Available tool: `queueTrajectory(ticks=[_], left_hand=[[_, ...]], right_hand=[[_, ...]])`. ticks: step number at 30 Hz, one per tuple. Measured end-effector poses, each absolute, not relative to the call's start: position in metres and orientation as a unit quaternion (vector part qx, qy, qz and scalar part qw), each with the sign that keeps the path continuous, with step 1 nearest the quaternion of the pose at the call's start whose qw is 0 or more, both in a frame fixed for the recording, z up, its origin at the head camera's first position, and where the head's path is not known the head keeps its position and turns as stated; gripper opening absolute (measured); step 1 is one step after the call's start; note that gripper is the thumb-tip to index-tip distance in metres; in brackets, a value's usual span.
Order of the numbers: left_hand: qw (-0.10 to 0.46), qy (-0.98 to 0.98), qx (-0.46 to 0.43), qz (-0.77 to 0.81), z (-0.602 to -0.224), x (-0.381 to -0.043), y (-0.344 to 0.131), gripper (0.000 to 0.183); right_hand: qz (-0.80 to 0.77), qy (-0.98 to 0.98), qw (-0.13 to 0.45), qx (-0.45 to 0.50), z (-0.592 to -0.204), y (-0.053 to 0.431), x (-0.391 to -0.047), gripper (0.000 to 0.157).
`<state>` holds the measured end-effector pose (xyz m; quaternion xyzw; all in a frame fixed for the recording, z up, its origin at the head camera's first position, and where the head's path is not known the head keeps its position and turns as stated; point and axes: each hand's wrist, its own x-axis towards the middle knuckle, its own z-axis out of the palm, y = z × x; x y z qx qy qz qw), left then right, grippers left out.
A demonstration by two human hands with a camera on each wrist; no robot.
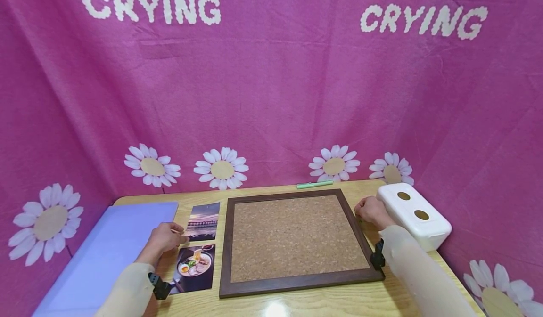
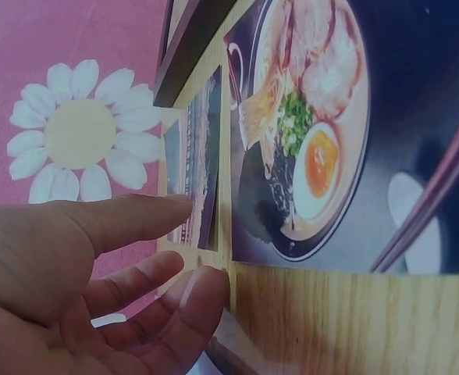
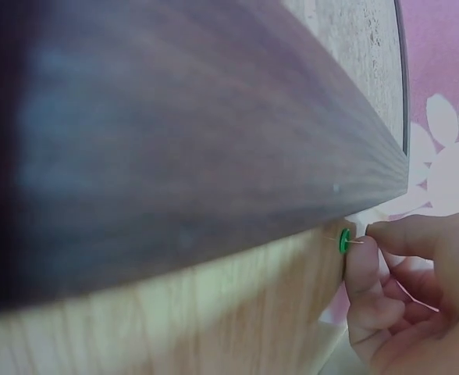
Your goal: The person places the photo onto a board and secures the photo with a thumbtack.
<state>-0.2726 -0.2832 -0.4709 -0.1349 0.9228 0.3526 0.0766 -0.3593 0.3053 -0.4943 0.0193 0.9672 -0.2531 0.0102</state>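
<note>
My left hand (image 1: 166, 236) hovers beside two photo prints, fingers loosely bent and holding nothing. Its fingertips overlap the edge of the sunset pier photo (image 1: 203, 221) in the head view. Below that lies a ramen photo (image 1: 196, 267), large in the left wrist view (image 2: 307, 141). My right hand (image 1: 374, 211) is at the right side of a brown-framed cork board (image 1: 297, 237), fingers curled, thumb and index tips close together. A green thumbtack (image 3: 344, 241) shows right at those fingertips (image 3: 362, 258); I cannot tell whether they pinch it.
A white box with two round holes (image 1: 413, 213) stands just right of my right hand. A pale blue board (image 1: 110, 251) lies at the left. A green pen-like stick (image 1: 315, 184) lies behind the cork board. Pink flowered cloth (image 1: 271, 95) hangs around the table.
</note>
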Motion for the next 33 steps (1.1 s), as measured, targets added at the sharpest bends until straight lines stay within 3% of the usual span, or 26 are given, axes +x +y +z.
queueTrajectory(ticks=[22, 33], left_hand=[[0.085, 0.937, -0.153, 0.304, -0.469, -0.278, -0.278, 0.047], [0.062, 0.944, -0.144, 0.289, -0.474, -0.280, -0.273, 0.047]], right_hand=[[-0.340, 0.939, 0.049, 0.028, -0.482, 0.300, -0.353, 0.010], [-0.349, 0.937, 0.012, -0.004, -0.470, 0.289, -0.346, 0.013]])
